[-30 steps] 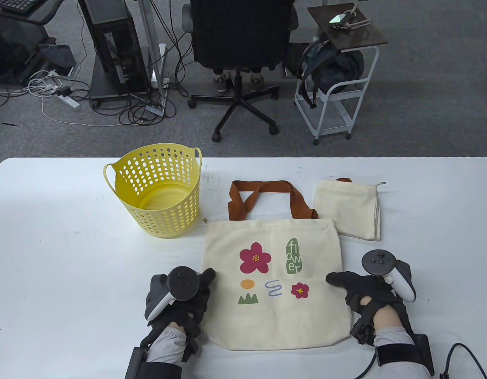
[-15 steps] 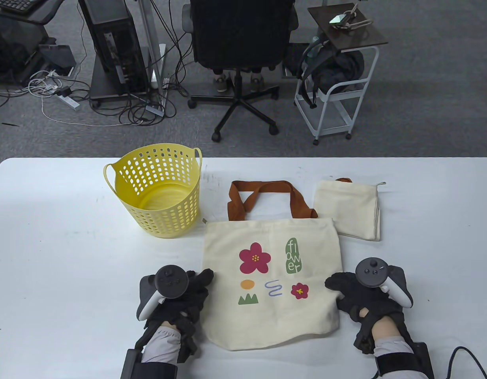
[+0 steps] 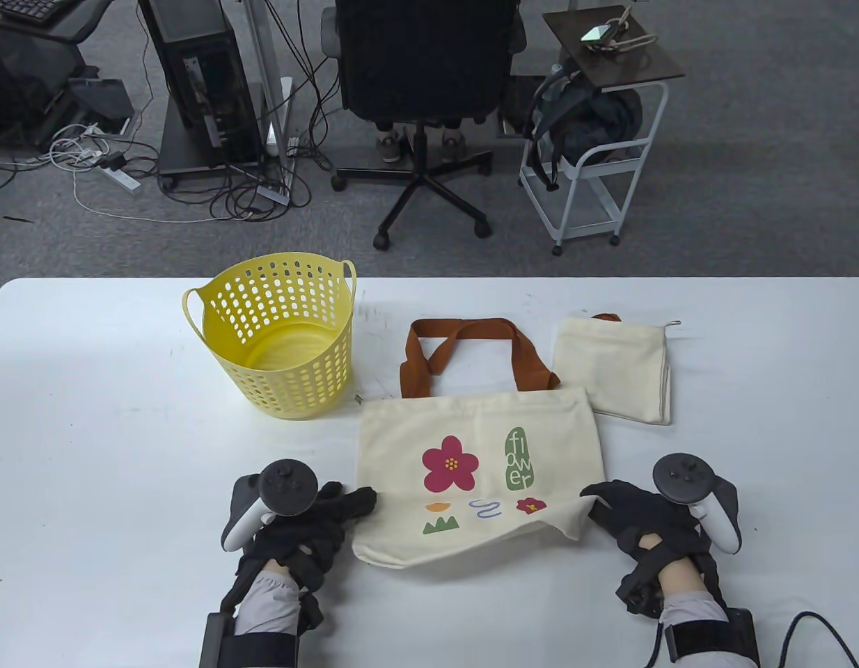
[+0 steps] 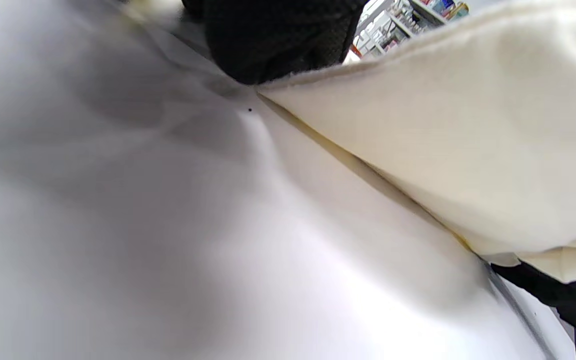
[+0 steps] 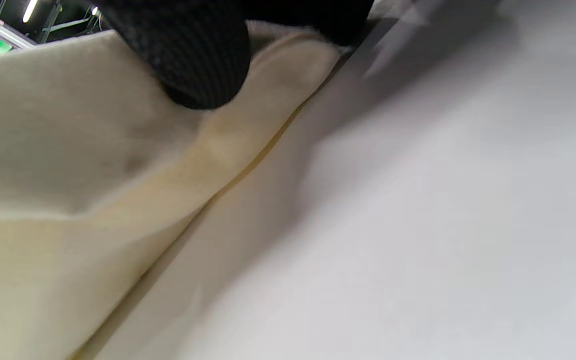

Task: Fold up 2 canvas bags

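A cream canvas bag (image 3: 471,431) with flower prints and brown handles (image 3: 471,348) lies in the middle of the white table (image 3: 88,431). My left hand (image 3: 353,504) pinches its lower left edge, and my right hand (image 3: 596,497) pinches its lower right edge. The bottom part of the bag is lifted off the table and curls upward. The wrist views show the cream cloth (image 4: 443,130) (image 5: 68,150) under my gloved fingertips (image 4: 273,45) (image 5: 193,60). A second cream bag (image 3: 614,369) lies folded at the right.
A yellow perforated basket (image 3: 280,334) stands upright at the back left of the table. Beyond the far edge are an office chair (image 3: 422,83), a white cart (image 3: 596,160) and floor cables.
Both hands have taken hold of the bag's bottom corners and lifted them. The bag's bottom edge has risen and moved toward the handles, hiding part of the lower prints.
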A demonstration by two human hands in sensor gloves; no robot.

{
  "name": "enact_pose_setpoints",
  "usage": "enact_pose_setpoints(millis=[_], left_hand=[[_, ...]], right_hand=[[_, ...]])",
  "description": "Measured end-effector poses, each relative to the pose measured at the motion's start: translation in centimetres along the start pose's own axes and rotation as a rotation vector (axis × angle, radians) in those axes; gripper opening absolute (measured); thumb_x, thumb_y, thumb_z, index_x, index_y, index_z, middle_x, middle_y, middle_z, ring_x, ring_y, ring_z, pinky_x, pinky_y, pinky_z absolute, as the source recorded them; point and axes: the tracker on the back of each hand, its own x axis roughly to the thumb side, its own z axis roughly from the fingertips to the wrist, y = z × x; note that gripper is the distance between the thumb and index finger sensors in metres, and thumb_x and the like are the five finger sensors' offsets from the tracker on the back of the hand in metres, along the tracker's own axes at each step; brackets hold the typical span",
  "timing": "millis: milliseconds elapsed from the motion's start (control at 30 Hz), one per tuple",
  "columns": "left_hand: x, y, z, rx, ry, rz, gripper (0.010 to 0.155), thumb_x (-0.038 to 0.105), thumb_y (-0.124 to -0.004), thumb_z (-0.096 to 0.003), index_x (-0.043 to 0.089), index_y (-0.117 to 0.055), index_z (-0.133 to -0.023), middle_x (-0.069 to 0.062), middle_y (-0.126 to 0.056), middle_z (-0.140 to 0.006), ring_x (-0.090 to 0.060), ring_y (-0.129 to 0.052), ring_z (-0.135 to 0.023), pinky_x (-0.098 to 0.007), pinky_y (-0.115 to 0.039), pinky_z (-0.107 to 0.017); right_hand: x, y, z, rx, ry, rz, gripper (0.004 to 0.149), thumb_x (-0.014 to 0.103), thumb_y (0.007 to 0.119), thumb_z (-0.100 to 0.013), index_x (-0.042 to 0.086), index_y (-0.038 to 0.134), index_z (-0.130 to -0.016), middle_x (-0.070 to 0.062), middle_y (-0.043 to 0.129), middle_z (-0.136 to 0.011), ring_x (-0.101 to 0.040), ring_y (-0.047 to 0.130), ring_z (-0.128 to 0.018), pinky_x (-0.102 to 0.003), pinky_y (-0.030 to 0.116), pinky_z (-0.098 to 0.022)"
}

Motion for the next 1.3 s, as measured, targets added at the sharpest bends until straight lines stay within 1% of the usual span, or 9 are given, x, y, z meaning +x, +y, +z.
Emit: enact_pose_setpoints(millis=[200,300,533,667,767,833,900,1133,1300], left_hand=[[0.0,-0.1,0.1,0.009,-0.009,0.016,0.072,0.018,-0.097,-0.0498,0.024,-0.06,-0.112,0.001,-0.074,-0.112,-0.031,-0.035,-0.111,-0.062,-0.026,-0.074],[0.2,0.0,0.2,0.095,0.009,0.016,0.059,0.03,-0.088,-0.0554,0.022,-0.067,-0.11,-0.001,-0.081,-0.106,-0.031,-0.045,-0.11,-0.063,-0.031,-0.075],[1.4,-0.2,0.8,0.307,0.069,-0.058,0.048,0.031,-0.083,-0.0579,0.006,-0.082,-0.1,-0.011,-0.099,-0.084,-0.034,-0.085,-0.084,-0.062,-0.059,-0.068],[1.7,-0.3,0.9,0.358,0.111,-0.086,0.049,0.031,-0.083,-0.0576,0.001,-0.084,-0.096,-0.012,-0.104,-0.075,-0.036,-0.092,-0.072,-0.063,-0.066,-0.061],[1.7,-0.4,0.9,0.373,0.128,-0.079,0.049,0.03,-0.084,-0.0574,-0.002,-0.086,-0.094,-0.013,-0.105,-0.072,-0.036,-0.095,-0.067,-0.063,-0.068,-0.058],[1.8,-0.4,1.0,0.386,0.145,-0.079,0.049,0.031,-0.084,-0.0573,-0.003,-0.086,-0.093,-0.012,-0.106,-0.07,-0.036,-0.096,-0.064,-0.062,-0.069,-0.057],[1.8,-0.5,1.0,0.397,0.158,-0.083,0.049,0.031,-0.085,-0.057,-0.004,-0.088,-0.091,-0.013,-0.107,-0.067,-0.036,-0.098,-0.059,-0.062,-0.071,-0.054],[2.6,-0.7,0.8,0.407,0.218,-0.138,0.049,0.032,-0.09,-0.055,-0.01,-0.096,-0.079,-0.012,-0.111,-0.052,-0.027,-0.102,-0.028,-0.057,-0.081,-0.036],[3.9,-1.2,0.4,0.395,0.254,-0.275,0.047,0.032,-0.094,-0.0543,-0.01,-0.097,-0.075,-0.01,-0.112,-0.046,-0.022,-0.1,-0.02,-0.054,-0.082,-0.032]], right_hand=[[0.2,0.0,0.2,-0.021,-0.017,-0.032,0.046,0.034,0.075,-0.051,0.014,0.077,-0.092,-0.016,0.074,-0.095,-0.033,0.047,-0.098,-0.056,0.027,-0.073],[0.5,0.2,0.4,-0.046,-0.03,-0.049,0.047,0.034,0.074,-0.05,0.01,0.078,-0.09,-0.019,0.078,-0.089,-0.038,0.053,-0.094,-0.06,0.031,-0.071],[1.0,0.4,0.5,-0.072,-0.024,-0.032,0.05,0.039,0.073,-0.05,0.006,0.077,-0.088,-0.021,0.084,-0.078,-0.039,0.062,-0.087,-0.062,0.035,-0.069],[0.9,0.5,0.5,0.041,-0.074,-0.023,0.085,0.061,0.08,-0.039,0.004,0.061,-0.099,-0.025,0.076,-0.087,-0.043,0.053,-0.092,-0.064,0.028,-0.07],[0.9,0.9,0.4,0.128,-0.081,0.041,0.095,0.054,0.091,-0.037,0.008,0.046,-0.106,-0.023,0.063,-0.098,-0.041,0.04,-0.098,-0.063,0.021,-0.071],[1.2,0.8,0.4,0.033,-0.051,0.081,0.07,0.03,0.089,-0.045,0.011,0.054,-0.103,-0.018,0.07,-0.095,-0.037,0.046,-0.097,-0.061,0.026,-0.072],[1.4,0.6,0.5,-0.074,-0.027,0.081,0.047,0.027,0.076,-0.051,0.011,0.072,-0.094,-0.016,0.085,-0.085,-0.034,0.061,-0.092,-0.061,0.037,-0.072],[2.5,0.9,0.7,-0.211,0.048,0.21,0.046,0.031,0.075,-0.051,0.002,0.079,-0.086,-0.017,0.096,-0.064,-0.034,0.079,-0.076,-0.062,0.05,-0.067],[3.0,1.4,0.5,-0.244,0.092,0.314,0.046,0.031,0.076,-0.05,0.0,0.08,-0.083,-0.015,0.097,-0.055,-0.033,0.083,-0.069,-0.062,0.054,-0.065]])
